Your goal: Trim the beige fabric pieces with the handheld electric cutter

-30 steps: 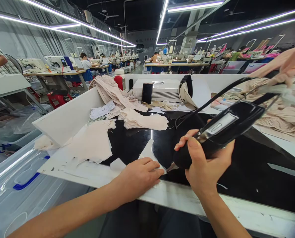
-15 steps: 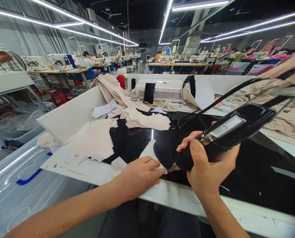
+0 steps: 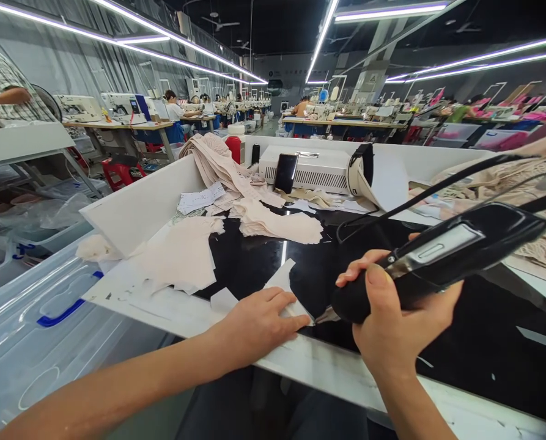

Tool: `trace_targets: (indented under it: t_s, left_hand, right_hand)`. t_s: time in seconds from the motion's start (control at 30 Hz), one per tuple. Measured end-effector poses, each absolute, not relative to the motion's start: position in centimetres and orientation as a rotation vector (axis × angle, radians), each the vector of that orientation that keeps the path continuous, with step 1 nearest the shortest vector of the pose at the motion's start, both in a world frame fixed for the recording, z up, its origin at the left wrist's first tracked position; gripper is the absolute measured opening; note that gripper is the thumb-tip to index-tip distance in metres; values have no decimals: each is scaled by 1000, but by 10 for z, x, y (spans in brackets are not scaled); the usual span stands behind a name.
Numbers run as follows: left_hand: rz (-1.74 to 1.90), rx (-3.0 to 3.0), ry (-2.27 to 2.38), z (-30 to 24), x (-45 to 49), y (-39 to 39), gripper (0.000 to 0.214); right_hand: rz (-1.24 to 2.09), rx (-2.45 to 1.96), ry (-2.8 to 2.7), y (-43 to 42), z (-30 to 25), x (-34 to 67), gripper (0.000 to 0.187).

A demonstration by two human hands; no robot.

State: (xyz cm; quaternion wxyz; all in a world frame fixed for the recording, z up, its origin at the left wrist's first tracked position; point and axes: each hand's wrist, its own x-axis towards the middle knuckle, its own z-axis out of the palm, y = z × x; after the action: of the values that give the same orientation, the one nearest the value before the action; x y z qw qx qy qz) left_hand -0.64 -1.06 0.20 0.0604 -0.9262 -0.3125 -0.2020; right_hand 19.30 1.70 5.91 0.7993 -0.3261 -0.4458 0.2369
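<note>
My right hand (image 3: 394,318) is wrapped round a black corded cutting tool (image 3: 442,256), its metal tip (image 3: 326,316) down near the black work surface (image 3: 474,330). My left hand (image 3: 258,321) lies flat, fingers stretched, pressing on a thin white piece (image 3: 282,280) at the table's front edge. The tool tip sits just right of my left fingertips. The tool's black cable (image 3: 419,198) runs back over the table.
Beige cut fabric pieces (image 3: 181,253) and a stack (image 3: 277,223) lie to the left and middle. A white machine box (image 3: 316,168) with a phone (image 3: 285,173) leaning on it stands at the back. A clear plastic bin (image 3: 34,318) sits at left. Other people work at distant sewing tables.
The view has shifted slightly, so everything sits a bit lower and to the right. Both hands keep their grip and place on the table. The pink fabric at upper right has moved out of view.
</note>
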Motion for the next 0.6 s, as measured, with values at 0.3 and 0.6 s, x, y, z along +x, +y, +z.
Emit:
trace_targets:
  t_s: [0.3, 0.6]
  left_hand:
    - [-632, -2818, -951, 1, -5, -11, 31]
    - [-702, -2806, -963, -1, -4, -12, 33]
  right_hand:
    - [502, -664, -911, 31, 76, 186, 53]
    - [532, -678, -925, 40, 71, 182, 47]
